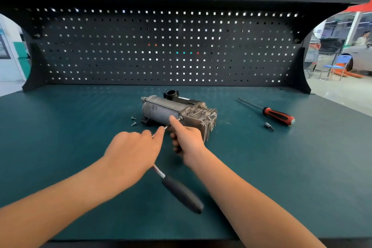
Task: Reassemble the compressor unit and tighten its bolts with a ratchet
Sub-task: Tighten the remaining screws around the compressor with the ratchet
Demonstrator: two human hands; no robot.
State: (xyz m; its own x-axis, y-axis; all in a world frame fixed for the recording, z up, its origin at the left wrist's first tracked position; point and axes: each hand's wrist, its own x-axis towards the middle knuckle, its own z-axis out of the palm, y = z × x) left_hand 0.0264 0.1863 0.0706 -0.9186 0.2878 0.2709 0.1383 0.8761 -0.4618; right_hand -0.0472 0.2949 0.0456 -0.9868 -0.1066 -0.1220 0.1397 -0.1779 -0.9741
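The grey metal compressor [161, 107] lies on its side mid-bench, its finned head end pointing right. A bolt [179, 118] sits in the flange facing me. The ratchet runs from that flange toward me; its black handle [182, 194] juts out below my hands. My left hand [132, 153] grips the ratchet's steel shaft, index finger stretched along it toward the head. My right hand [187, 141] curls around the ratchet's head end, thumb raised against the motor body just beside the bolt. The ratchet head itself is hidden by my hands.
Two loose bolts [133, 121] lie left of the compressor. A red-and-black screwdriver [278, 116] and a small bit socket [269, 126] lie to the right on the green bench top [70, 137]. A black pegboard [161, 46] closes off the back.
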